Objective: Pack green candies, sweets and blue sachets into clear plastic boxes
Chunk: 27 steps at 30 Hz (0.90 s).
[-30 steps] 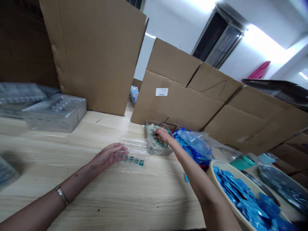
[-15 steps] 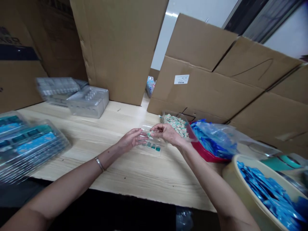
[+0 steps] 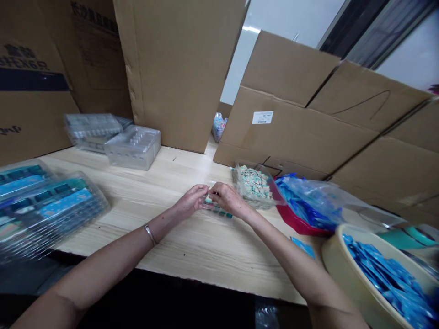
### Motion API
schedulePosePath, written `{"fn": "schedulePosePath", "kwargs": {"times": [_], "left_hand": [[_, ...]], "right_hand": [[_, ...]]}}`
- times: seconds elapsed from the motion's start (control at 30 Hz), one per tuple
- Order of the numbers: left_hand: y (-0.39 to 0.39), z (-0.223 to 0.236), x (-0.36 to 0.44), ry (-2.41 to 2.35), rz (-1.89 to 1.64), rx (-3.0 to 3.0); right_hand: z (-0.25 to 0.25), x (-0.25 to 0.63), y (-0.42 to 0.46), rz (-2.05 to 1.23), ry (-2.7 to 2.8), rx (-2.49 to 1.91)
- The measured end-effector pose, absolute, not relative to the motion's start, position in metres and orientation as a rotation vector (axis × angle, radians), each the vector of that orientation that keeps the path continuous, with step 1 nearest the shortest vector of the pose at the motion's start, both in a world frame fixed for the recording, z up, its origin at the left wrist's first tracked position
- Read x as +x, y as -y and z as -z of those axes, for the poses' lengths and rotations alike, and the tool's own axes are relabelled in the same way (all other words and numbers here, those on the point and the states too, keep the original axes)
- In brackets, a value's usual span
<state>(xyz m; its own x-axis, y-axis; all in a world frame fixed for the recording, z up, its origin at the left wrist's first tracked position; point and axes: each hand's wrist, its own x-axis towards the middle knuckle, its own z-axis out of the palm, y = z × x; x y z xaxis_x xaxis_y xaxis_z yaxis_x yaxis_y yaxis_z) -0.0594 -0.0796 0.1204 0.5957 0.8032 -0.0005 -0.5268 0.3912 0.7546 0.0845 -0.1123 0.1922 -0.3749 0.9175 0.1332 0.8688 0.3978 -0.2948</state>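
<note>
A clear plastic tray (image 3: pixel 224 220) with a row of teal squares lies on the table between my hands, partly covered by them. My left hand (image 3: pixel 190 202) grips the tray's left side between thumb and fingers. Over the tray, my right hand (image 3: pixel 227 198) is closed in a pinch, its fingertips close to my left thumb. At those fingertips shows a small green-and-white piece (image 3: pixel 207 199), mostly hidden. Just beyond my right hand stands a clear container (image 3: pixel 244 194) heaped with similar small pieces (image 3: pixel 255 182).
Stacked filled trays (image 3: pixel 73 214) lie at the left, with clear empty trays (image 3: pixel 133 146) behind them. At the right are a red basin (image 3: pixel 291 221) of blue packets, a cream tub (image 3: pixel 338 256) of blue packets and a loose blue packet (image 3: pixel 303 247). Cardboard (image 3: pixel 274 137) walls the back.
My right hand has moved slightly down and in over the tray, closer to my left hand, bringing the small piece lower. The view has shifted a little, uncovering the loose blue packet.
</note>
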Motion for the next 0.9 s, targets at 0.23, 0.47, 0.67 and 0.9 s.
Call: {"fn": "schedulePosePath", "kwargs": {"times": [0.23,0.47,0.67,0.9], "left_hand": [[0.079,-0.121,-0.06,-0.406,-0.851,0.771],[0.08,-0.123,-0.061,-0.483,-0.818,0.697],[0.074,-0.13,-0.066,-0.502,-0.759,0.749],[0.065,-0.12,-0.065,-0.536,-0.734,0.746]], "right_hand": [[-0.188,0.083,0.11,-0.181,2.371,-1.673],[-0.179,0.067,0.134,0.352,2.702,-1.599],[-0.213,0.118,0.116,0.417,2.189,-1.88],[-0.21,0.222,0.109,0.282,1.839,-2.387]]}}
